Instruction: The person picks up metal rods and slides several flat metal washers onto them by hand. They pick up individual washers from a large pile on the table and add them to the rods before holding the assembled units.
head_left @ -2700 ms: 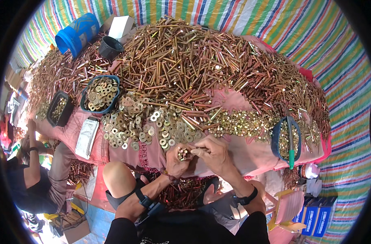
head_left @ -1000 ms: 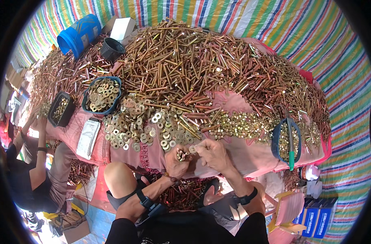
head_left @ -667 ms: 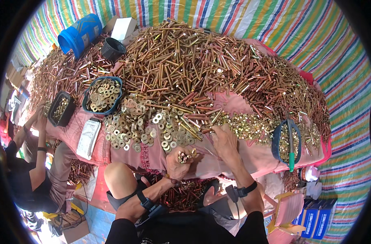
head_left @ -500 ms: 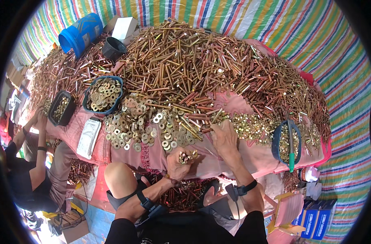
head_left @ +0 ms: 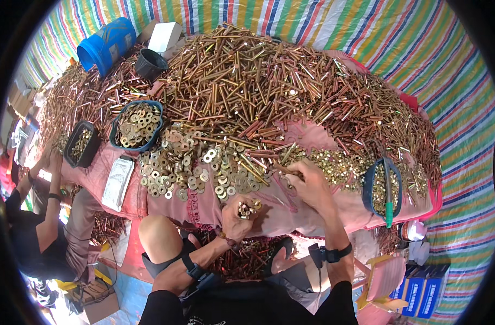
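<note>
My left hand [head_left: 235, 215] is wrapped round a bundle of brass-coloured bolts [head_left: 246, 210], their ends showing at the top of the fist. To its right, my right hand [head_left: 312, 184] pinches one long bolt [head_left: 281, 169] between thumb and fingers, above the pink cloth [head_left: 339, 208]. Left of the right hand lie loose flat washers [head_left: 225, 173] in a spread heap. Small gold nuts [head_left: 334, 168] are scattered just right of it. Beyond both hands rises a large pile of long copper-coloured bolts [head_left: 242, 81].
A blue tub of washers [head_left: 113, 135], a dark tub of small nuts [head_left: 90, 154] and a silver packet [head_left: 119, 184] lie left. At right, a green-handled tool [head_left: 389, 208] rests across a blue tub [head_left: 368, 200]. A blue bucket [head_left: 114, 46] lies far left. Another person's hands [head_left: 52, 157] work at left.
My right hand has moved slightly right and towards me from the edge of the bolt pile, with a long bolt now showing in its fingers. My left hand has hardly moved.
</note>
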{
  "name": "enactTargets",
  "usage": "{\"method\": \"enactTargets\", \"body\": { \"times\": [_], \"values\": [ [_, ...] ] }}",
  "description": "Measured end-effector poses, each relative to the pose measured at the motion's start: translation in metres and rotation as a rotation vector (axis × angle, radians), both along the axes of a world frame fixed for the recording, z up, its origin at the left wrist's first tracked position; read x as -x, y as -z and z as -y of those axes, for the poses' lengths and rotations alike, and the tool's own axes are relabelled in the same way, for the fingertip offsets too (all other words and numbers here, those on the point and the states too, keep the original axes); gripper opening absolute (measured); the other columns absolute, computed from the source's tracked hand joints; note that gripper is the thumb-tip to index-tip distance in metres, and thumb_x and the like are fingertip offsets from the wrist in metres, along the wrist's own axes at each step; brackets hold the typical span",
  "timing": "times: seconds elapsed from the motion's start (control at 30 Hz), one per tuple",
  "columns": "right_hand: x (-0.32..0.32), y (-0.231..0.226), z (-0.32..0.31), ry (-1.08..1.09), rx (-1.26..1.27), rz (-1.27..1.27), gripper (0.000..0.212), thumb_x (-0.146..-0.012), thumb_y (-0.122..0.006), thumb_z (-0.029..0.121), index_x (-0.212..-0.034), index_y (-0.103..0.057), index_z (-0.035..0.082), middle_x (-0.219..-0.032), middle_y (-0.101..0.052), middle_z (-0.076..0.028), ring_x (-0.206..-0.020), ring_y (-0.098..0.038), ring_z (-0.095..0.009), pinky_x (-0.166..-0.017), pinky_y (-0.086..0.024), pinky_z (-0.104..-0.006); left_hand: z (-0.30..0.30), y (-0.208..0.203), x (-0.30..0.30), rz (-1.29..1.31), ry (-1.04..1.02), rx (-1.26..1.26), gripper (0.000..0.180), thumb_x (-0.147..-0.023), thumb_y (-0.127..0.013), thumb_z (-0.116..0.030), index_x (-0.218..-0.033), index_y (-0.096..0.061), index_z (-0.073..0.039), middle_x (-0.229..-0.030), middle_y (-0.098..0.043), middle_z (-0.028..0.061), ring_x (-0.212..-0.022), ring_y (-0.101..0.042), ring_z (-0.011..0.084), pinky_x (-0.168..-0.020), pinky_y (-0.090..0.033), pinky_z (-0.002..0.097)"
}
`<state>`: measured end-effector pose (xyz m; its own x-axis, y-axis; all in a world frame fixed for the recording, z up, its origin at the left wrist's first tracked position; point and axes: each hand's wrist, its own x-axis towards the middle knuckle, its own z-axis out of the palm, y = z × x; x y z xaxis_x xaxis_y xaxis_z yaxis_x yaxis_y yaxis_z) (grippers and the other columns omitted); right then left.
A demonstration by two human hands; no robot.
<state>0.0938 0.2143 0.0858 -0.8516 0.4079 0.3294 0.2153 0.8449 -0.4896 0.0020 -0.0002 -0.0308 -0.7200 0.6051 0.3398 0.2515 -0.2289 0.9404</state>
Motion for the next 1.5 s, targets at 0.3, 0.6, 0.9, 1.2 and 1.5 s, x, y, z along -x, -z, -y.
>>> {"method": "enactTargets", "body": {
  "times": [0.3, 0.6, 0.9, 1.2, 1.5],
  "values": [
    [-0.014, -0.045, 0.028, -0.185, 0.546, 0.036, 0.019, -0.088, -0.077, 0.019, -0.096, -0.072, 0.002, -0.087, -0.063, -0.002, -0.077, -0.059, -0.01, -0.066, -0.047, -0.0262, -0.002, -0.004, -0.003, 0.163, 0.085, -0.034, 0.028, -0.068, -0.066, -0.013, -0.091, -0.058, -0.001, -0.092, -0.067, 0.0103, -0.084, -0.064, 0.0208, -0.079, -0.052, 0.0343],
    [0.0, -0.031, 0.052, -0.273, 0.218, -0.231, 0.032, -0.083, -0.079, 0.019, -0.109, -0.068, 0.003, -0.092, -0.064, -0.012, -0.085, -0.062, -0.029, -0.074, -0.05, -0.0377, -0.002, -0.011, -0.004, 0.196, 0.083, -0.049, 0.02, -0.079, -0.07, -0.013, -0.091, -0.059, -0.002, -0.085, -0.067, 0.0079, -0.077, -0.064, 0.0148, -0.072, -0.053, 0.0294],
    [0.002, -0.024, 0.063, -0.419, -0.016, -0.17, 0.042, -0.085, -0.076, 0.012, -0.123, -0.065, 0.001, -0.089, -0.062, -0.012, -0.078, -0.059, -0.028, -0.069, -0.048, -0.0401, 0.002, -0.012, 0.002, 0.021, 0.09, 0.048, 0.023, -0.076, -0.071, -0.004, -0.094, -0.058, -0.005, -0.1, -0.066, 0.0124, -0.087, -0.067, 0.0263, -0.077, -0.053, 0.0347],
    [-0.003, -0.006, 0.064, -0.487, 0.232, -0.069, 0.039, -0.092, -0.07, 0.018, -0.13, -0.066, 0.007, -0.09, -0.061, -0.012, -0.081, -0.064, -0.03, -0.071, -0.052, -0.0392, 0.005, -0.01, 0.003, -0.079, 0.011, 0.075, 0.027, -0.072, -0.076, -0.003, -0.092, -0.057, -0.005, -0.101, -0.065, 0.0119, -0.091, -0.064, 0.0292, -0.081, -0.051, 0.0371],
    [-0.006, 0.002, 0.04, -0.065, 0.242, 0.073, 0.028, -0.09, -0.073, 0.015, -0.115, -0.071, 0.004, -0.091, -0.065, -0.013, -0.083, -0.066, -0.026, -0.072, -0.051, -0.0359, 0.005, -0.017, -0.005, 0.007, -0.018, 0.076, 0.02, -0.083, -0.071, -0.001, -0.101, -0.063, -0.004, -0.097, -0.07, 0.0111, -0.085, -0.071, 0.0208, -0.074, -0.056, 0.0325]
  ]
}}
